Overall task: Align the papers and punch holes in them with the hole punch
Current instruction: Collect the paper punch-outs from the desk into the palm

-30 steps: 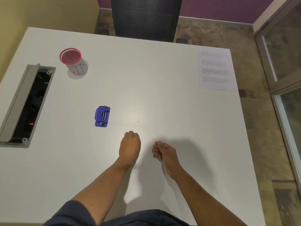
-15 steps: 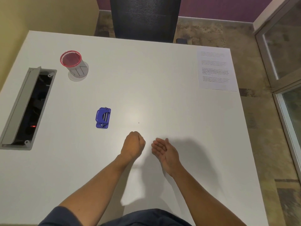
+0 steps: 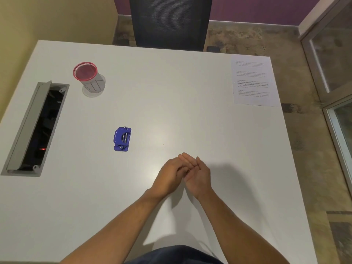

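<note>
A blue hole punch [image 3: 122, 139] lies on the white table [image 3: 171, 96], left of centre. A printed sheet of paper [image 3: 253, 82] lies flat at the table's far right corner; I cannot tell whether more sheets are under it. My left hand [image 3: 167, 176] and my right hand [image 3: 200, 174] meet over the table's middle, nearer me than the punch. The right palm is spread with straight fingers. The left hand's curled fingers touch that palm and hold nothing.
A red-rimmed mesh cup [image 3: 89, 79] with a paper label stands at the far left. An open grey cable hatch [image 3: 36, 128] is set into the left edge. A black mesh chair [image 3: 169, 21] stands beyond the far edge. A tiny speck [image 3: 163, 144] lies near the centre.
Both hands were fists held apart. The right hand opened its fingers, then the two hands came together so the left touches the right palm. The view shifted slightly.
</note>
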Tool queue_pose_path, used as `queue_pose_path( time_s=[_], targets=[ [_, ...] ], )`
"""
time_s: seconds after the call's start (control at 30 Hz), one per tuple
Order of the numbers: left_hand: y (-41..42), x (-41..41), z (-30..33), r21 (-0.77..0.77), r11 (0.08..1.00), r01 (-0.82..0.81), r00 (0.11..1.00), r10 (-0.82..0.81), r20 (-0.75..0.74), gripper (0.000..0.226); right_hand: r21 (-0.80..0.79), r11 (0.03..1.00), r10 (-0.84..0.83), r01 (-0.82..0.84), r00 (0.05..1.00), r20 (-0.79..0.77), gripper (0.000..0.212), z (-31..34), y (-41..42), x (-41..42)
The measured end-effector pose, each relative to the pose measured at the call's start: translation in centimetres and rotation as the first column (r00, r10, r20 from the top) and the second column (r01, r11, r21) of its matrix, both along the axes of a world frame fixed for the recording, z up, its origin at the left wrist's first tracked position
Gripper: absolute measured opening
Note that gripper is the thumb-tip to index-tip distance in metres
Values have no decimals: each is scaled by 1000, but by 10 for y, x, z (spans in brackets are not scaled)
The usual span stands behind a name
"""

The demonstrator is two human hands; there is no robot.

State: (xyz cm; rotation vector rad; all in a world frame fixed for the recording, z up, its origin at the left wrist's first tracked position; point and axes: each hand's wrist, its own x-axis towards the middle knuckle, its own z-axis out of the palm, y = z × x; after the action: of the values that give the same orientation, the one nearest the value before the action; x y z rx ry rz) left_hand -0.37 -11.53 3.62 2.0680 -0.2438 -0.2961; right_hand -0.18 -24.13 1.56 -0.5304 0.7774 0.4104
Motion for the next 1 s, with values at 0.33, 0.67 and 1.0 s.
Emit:
queue_pose_path(
  time_s=[0.33,0.67,1.0],
  targets=[
    [23,25,-9,42,979,-202,979,203,-28,12,20,998,-51,52,998,-28,45,-7,-3,6],
    [38,47,-24,231,872,-432,886,458,-73,8,12,998,-58,59,997,-44,45,-13,-10,10],
    [37,75,-36,600,771,-215,970,238,42,23,-46,999,10,-14,997,-76,46,-15,-14,11]
  ],
)
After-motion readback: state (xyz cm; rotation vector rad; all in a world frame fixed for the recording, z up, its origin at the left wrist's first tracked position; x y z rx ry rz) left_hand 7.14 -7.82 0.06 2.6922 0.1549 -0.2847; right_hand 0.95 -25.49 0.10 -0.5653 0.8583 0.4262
